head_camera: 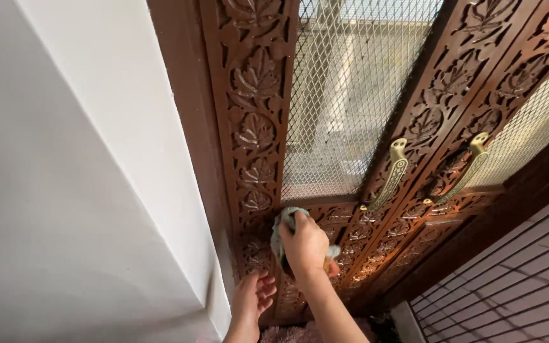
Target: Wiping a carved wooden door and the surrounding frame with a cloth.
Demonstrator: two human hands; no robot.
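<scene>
A carved dark wooden double door (pixel 258 133) with leaf patterns and wire mesh panels (pixel 344 95) fills the view. My right hand (pixel 304 244) is closed around a pale blue-green cloth (pixel 281 228) and presses it against the carved lower panel, just below the mesh. Lower down, my left hand (pixel 253 298) rests with spread fingers flat on the carved wood near the door's left edge, holding nothing.
Two brass handles (pixel 392 174) (pixel 462 171) sit on the door to the right of my hands. A white wall (pixel 84 171) stands on the left. Striped tiled wall (pixel 516 286) is at the lower right. A pinkish mat (pixel 300 333) lies at the door's foot.
</scene>
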